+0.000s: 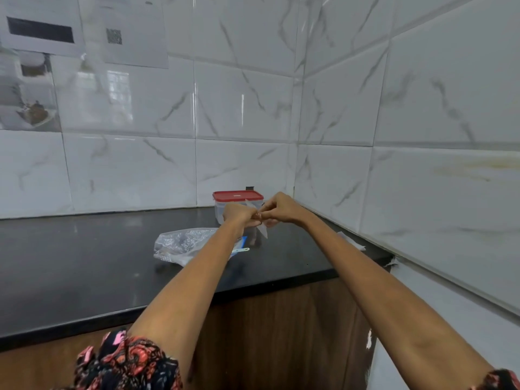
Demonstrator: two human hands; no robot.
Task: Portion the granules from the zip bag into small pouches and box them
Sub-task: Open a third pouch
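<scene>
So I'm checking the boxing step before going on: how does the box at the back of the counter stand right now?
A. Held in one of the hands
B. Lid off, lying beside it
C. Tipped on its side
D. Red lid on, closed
D: the box stands upright on the counter with its red lid on top, while both hands hold a small pouch in front of it.

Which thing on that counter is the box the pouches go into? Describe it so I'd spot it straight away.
Look to the far end of the black counter, where the two tiled walls meet. The box stands there, just behind the person's raised hands. It is a clear plastic tub with a red lid, unlike the crumpled zip bag lying nearer.
</scene>
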